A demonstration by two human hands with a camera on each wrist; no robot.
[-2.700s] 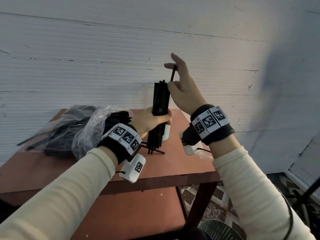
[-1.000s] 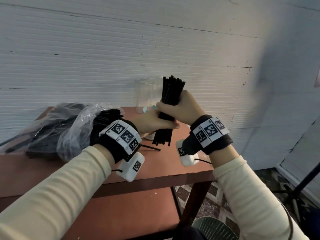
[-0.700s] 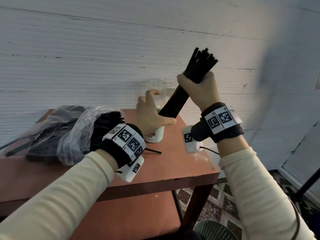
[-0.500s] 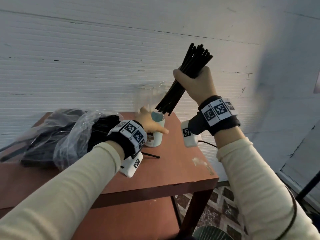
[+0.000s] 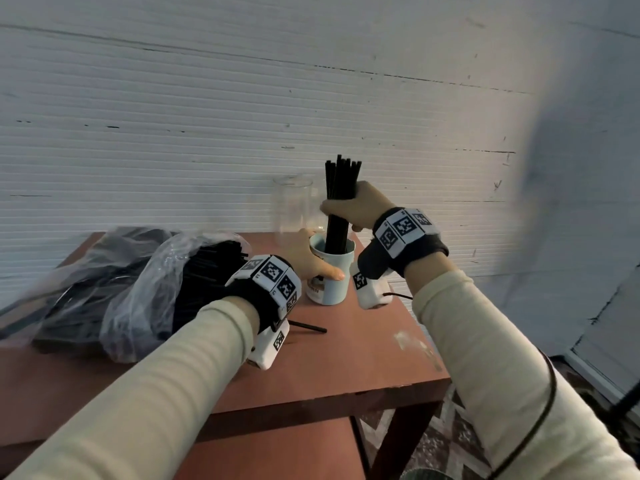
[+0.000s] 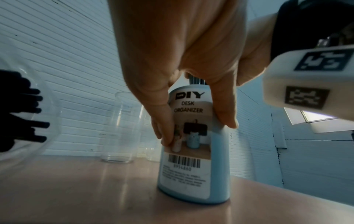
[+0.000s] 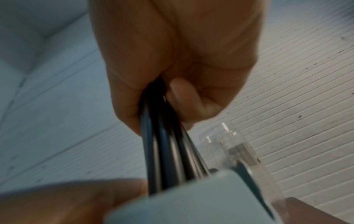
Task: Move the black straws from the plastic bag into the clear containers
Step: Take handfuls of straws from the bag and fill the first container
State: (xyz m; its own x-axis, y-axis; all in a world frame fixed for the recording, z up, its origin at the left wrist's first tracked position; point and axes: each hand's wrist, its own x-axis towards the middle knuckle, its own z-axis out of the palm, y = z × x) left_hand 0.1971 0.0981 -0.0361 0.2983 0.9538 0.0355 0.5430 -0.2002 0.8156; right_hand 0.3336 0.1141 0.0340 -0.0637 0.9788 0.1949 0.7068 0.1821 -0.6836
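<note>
My right hand (image 5: 349, 206) grips a bundle of black straws (image 5: 339, 202) upright, their lower ends inside a pale blue cup (image 5: 330, 275) labelled "DIY desk organizer" (image 6: 193, 145). My left hand (image 5: 313, 259) holds that cup round its side, thumb and fingers on the label (image 6: 166, 130). In the right wrist view the straws (image 7: 162, 151) run from my fist down into the cup's rim (image 7: 191, 201). A clear plastic bag (image 5: 138, 282) full of black straws lies at the table's left. A clear container (image 5: 292, 209) stands empty behind the cup.
One loose black straw (image 5: 308, 327) lies on the red-brown table (image 5: 346, 368) near my left wrist. A second clear container (image 6: 149, 153) stands behind the cup by the white wall. The table's right edge drops to a patterned floor (image 5: 436, 441).
My right hand swung the straw bundle from raised and tilted to upright and lowered it into the blue cup. My left hand let go of the bundle and took hold of the cup.
</note>
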